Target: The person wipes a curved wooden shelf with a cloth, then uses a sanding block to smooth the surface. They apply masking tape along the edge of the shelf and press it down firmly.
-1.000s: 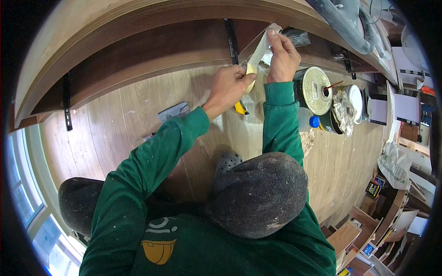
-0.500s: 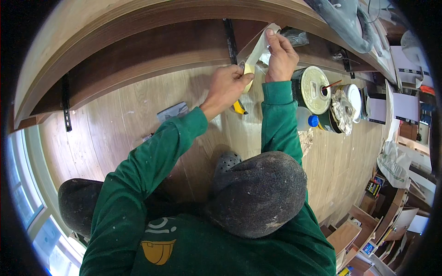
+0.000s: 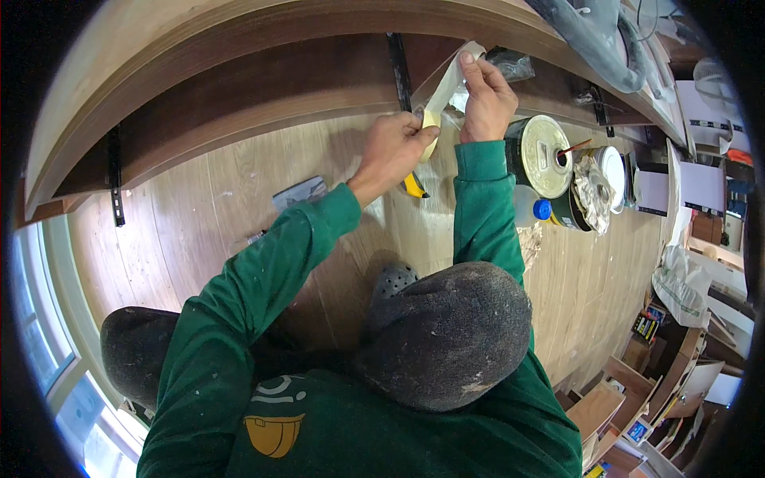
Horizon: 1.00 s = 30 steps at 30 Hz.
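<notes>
My left hand [image 3: 392,147] is closed around a roll of pale yellow masking tape [image 3: 431,134]. A strip of the tape [image 3: 448,82] runs stretched from the roll up to my right hand [image 3: 488,99], whose thumb and fingers press its upper end at the edge of a brown wooden panel [image 3: 426,68]. Just below the roll, a yellow and black tool [image 3: 414,186] lies on the floor, its kind unclear. Part of the roll is hidden behind my left fingers.
Right of my right forearm stand a large paint can [image 3: 544,151], a blue-capped bottle [image 3: 542,209] and a white-lidded tub [image 3: 612,177]. A flat grey packet [image 3: 300,193] lies on the wooden floor. Black metal brackets [image 3: 116,175] hang from the wooden unit. Boards and boxes clutter the right.
</notes>
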Available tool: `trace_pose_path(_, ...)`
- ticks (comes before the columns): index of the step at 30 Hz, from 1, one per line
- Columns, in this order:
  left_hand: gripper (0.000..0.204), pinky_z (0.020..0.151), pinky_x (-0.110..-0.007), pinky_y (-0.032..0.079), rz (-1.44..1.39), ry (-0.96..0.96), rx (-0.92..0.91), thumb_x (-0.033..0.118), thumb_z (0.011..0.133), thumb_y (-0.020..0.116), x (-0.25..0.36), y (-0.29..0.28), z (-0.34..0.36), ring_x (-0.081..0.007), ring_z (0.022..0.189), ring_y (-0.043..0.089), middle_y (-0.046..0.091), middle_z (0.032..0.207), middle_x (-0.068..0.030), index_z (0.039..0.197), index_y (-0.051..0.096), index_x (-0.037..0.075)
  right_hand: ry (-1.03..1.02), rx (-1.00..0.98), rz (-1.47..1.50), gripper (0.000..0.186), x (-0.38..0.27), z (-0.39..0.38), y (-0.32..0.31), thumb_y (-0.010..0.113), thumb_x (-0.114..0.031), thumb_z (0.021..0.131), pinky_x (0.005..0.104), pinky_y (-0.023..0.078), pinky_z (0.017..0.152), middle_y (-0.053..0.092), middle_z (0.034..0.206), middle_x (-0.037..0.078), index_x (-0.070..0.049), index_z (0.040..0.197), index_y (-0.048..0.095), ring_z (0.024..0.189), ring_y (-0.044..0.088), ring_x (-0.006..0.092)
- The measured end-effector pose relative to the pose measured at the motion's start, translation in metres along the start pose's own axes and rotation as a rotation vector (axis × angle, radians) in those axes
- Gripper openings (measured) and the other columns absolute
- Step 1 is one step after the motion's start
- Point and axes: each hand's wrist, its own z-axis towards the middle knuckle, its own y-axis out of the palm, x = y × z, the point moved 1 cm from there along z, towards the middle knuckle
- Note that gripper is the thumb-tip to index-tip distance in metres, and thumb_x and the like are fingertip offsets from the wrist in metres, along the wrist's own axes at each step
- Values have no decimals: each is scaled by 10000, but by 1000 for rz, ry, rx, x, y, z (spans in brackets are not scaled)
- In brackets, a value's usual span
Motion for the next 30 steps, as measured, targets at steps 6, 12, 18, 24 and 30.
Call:
trace_pose_path(6, 305, 638, -298, 499, -28, -13, -10, 202, 833, 697, 4, 0, -1, -152, 708, 656, 710, 812, -157, 923, 670, -88, -34, 9, -5, 232, 1, 1, 0, 784, -174, 812, 241, 463, 704, 684, 813, 35, 24, 918, 727, 743, 575, 94)
trace_pose_path(12, 312, 659, -294, 510, -12, -8, -16, 207, 833, 691, 9, -3, -3, -164, 736, 674, 716, 841, -167, 933, 673, -87, 12, -8, 31, 196, -4, -2, 2, 775, -138, 819, 226, 452, 716, 679, 849, 25, 10, 933, 716, 765, 571, 87)
trace_pose_path(18, 324, 682, -302, 515, 20, 13, -3, 224, 825, 695, 3, -1, 1, -189, 742, 689, 717, 853, -181, 930, 679, -81, 29, 26, -4, 210, -8, -1, 2, 780, -168, 799, 236, 443, 701, 676, 815, 28, 11, 895, 727, 744, 560, 86)
trace_pose_path(24, 318, 689, -303, 516, 22, -4, 6, 224, 824, 693, 5, 0, -1, -191, 751, 693, 719, 855, -176, 942, 685, -72, 28, 84, -70, 275, -16, 1, 7, 761, -204, 769, 239, 462, 727, 682, 775, 48, 55, 858, 735, 731, 572, 98)
trace_pose_path(30, 300, 685, -297, 514, -13, -6, 1, 221, 832, 690, 4, 3, -4, -180, 751, 693, 723, 858, -160, 948, 689, -57, 77, 111, -99, 364, -19, 9, 6, 764, -278, 758, 244, 459, 717, 671, 761, 58, 79, 820, 724, 721, 563, 103)
